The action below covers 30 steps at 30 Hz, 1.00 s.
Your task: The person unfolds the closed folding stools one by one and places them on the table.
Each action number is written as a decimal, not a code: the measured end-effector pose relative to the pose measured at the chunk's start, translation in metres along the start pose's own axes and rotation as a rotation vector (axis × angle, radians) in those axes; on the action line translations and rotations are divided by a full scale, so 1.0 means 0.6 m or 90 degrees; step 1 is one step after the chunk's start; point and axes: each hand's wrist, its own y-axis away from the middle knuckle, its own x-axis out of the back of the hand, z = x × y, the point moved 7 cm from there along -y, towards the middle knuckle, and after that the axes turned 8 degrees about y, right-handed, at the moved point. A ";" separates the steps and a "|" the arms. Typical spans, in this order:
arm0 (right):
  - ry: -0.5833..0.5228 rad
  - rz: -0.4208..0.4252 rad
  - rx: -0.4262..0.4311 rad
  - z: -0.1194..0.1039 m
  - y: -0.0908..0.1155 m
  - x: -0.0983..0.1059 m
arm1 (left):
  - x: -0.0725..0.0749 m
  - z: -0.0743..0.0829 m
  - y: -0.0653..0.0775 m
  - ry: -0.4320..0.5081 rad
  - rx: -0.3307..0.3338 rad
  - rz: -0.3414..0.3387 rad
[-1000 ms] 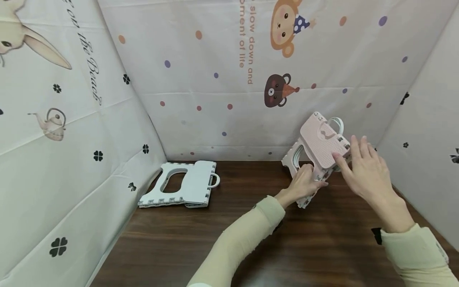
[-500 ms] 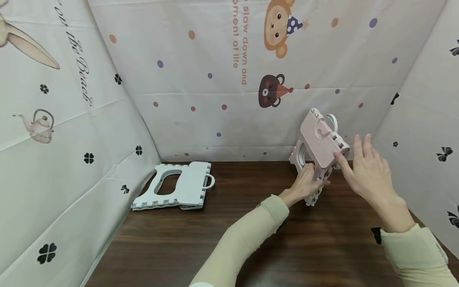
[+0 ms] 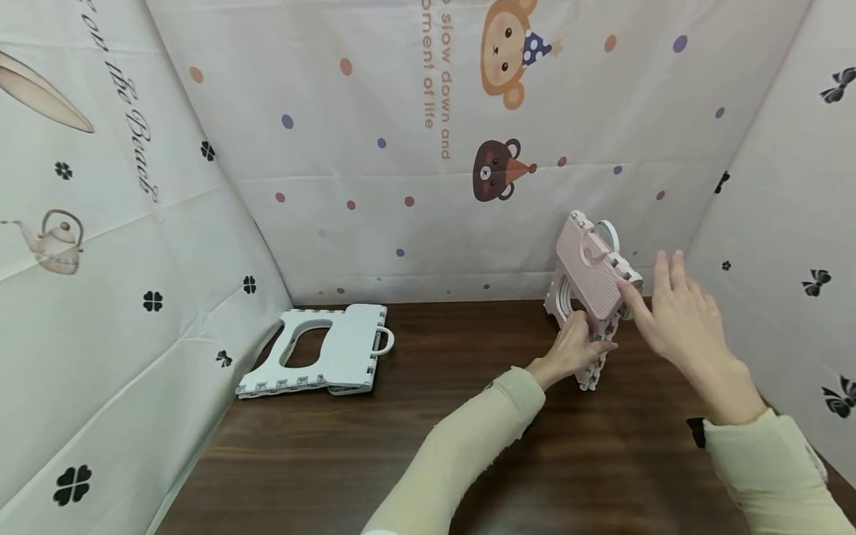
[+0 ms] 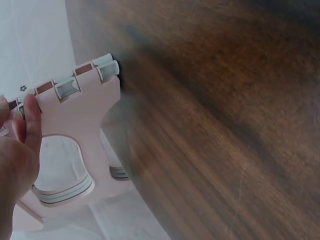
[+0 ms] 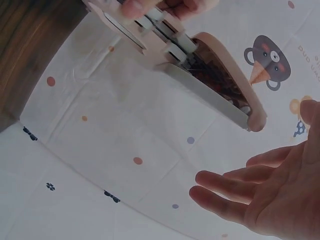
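Over the last second, the pink plastic folding step stool (image 3: 588,276) has turned nearer edge-on while staying part-folded; handling is judged incomplete. The left-hand grip (image 3: 571,349) is clamped on its hinged edge, the stool's bulk rising toward 12 o'clock in head view. The right-hand grip (image 3: 689,319) is apart, fingers extended, stool at its 10 o'clock.

Wrist-view edges crop both hands (image 4: 17,155) (image 5: 280,192) and the pink stool (image 4: 92,145).
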 end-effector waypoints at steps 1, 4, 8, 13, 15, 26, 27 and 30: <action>0.002 0.002 0.001 0.000 -0.004 0.001 | 0.001 -0.001 -0.001 0.003 0.000 0.000; 0.010 -0.001 0.008 -0.001 -0.017 0.005 | 0.005 0.000 -0.007 0.012 -0.006 0.000; 0.021 0.002 0.020 -0.002 -0.042 0.010 | 0.008 0.001 -0.014 0.015 -0.005 -0.004; 0.039 0.016 0.038 -0.006 -0.090 0.023 | 0.007 0.001 -0.010 -0.002 -0.001 -0.011; 0.056 0.011 0.045 -0.009 -0.112 0.028 | 0.007 0.000 -0.004 -0.019 0.012 -0.015; 0.091 -0.075 0.056 -0.017 -0.190 0.007 | 0.009 -0.012 0.013 -0.078 0.055 -0.059; 0.091 -0.076 0.058 -0.015 -0.192 0.004 | 0.010 -0.013 0.015 -0.084 0.051 -0.066; 0.094 -0.068 0.066 -0.011 -0.195 -0.003 | 0.018 -0.021 0.021 -0.117 0.032 -0.074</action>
